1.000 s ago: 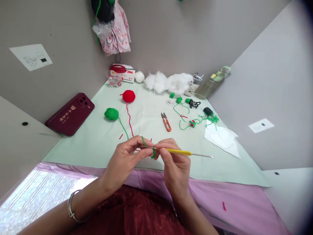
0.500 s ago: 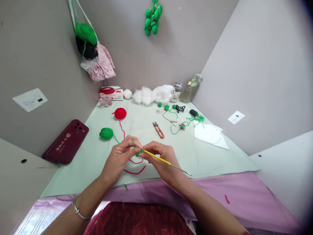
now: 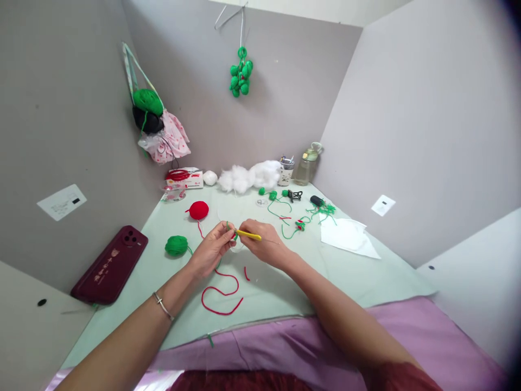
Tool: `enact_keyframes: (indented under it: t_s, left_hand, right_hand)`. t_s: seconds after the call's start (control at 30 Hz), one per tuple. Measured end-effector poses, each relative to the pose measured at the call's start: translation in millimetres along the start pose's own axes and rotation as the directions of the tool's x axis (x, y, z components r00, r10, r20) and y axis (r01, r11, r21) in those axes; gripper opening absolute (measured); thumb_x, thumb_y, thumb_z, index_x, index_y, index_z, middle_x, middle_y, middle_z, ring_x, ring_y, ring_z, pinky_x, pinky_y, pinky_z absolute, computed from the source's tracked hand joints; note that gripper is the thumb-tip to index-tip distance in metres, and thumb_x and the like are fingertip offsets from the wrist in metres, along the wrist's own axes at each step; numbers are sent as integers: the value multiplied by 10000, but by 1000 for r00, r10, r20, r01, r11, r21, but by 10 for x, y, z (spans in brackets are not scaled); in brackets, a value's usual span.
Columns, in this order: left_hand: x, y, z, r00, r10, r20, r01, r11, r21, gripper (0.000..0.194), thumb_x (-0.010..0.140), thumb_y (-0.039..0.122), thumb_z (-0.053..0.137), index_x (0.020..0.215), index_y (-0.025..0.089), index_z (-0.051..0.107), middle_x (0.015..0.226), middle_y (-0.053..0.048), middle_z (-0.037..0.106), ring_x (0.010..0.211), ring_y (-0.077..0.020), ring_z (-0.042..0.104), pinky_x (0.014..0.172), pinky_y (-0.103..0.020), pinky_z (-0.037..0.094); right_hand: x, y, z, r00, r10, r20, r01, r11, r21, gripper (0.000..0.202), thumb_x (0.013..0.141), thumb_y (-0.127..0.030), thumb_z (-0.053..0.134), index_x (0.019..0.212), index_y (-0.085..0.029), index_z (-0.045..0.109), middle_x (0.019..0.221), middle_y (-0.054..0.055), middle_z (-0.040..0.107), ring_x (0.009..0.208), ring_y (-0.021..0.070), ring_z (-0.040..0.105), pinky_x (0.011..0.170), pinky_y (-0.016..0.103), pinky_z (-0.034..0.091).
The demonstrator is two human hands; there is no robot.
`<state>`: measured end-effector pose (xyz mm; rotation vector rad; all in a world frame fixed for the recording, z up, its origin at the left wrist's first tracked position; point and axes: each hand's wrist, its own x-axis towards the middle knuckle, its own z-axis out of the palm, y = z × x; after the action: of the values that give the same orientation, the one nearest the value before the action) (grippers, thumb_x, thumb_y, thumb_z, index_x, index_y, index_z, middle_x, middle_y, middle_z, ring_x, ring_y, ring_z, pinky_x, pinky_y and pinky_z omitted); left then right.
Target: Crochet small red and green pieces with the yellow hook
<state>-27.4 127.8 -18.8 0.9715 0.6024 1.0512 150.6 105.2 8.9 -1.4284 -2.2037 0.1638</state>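
Hook (image 3: 249,235) indistinct at tip

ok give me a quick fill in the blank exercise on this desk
1. The right hand holds a hook with a ____ handle.
2. The yarn ball nearest the phone is ____.
3. In the picture, the bottle stands to the ____ of the pen cup.

Missing words: yellow; green; right
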Motion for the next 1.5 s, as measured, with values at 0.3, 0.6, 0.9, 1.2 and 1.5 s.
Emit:
enact_keyframes:
  t_s: [0.3,0.6,0.9,1.2,1.5]
  left_hand:
    - [-117,43,-122,999,-26,-41,18,984,-178,303,751,200,940,875,159,666,767,30,576,677,-86,562,669,-188,521]
    - [-126,109,-307,997,5,-71,-28,945,-327,223,818,70,836,931,156,665,759,26,566,672,-86,565,633,-187,511]
    - [-120,157,-373,994,38,-100,-71,929,-362,235,828,58,832,904,181,647,775,32,622,693,-86,619,759,-248,572]
    - [-159,162,-305,999,33,-29,-40,957,-287,280,836,220,886,816,199,608,683,50,619,604,-134,637,624,-270,565]
    - [-160,181,-295,996,67,-57,-80,959,-271,311,814,184,899,775,201,591,753,50,652,610,-87,639,640,-206,578]
  right_hand:
    - [57,64,27,995,61,77,-69,993,99,170,1013,-264,584,941,-205,726,852,-1,732,760,128,629,716,244,415]
    - [72,379,138,901,422,98,-413,905,-97,382,984,-365,710,1288,-141,657,1355,173,661,1216,310,661,988,502,579]
    - [92,307,79,899,313,307,-423,803,420,322,1091,-315,458,1207,-112,679,1011,89,709,777,141,650,752,322,584]
    - [-71,-160,171,868,-156,471,-412,302,859,581,966,-710,515,1014,-155,678,734,-65,455,490,40,177,450,217,162]
    - [-82,-165,244,869,-169,465,-460,71,885,460,987,-602,578,953,-153,671,695,-76,469,471,30,155,429,206,98]
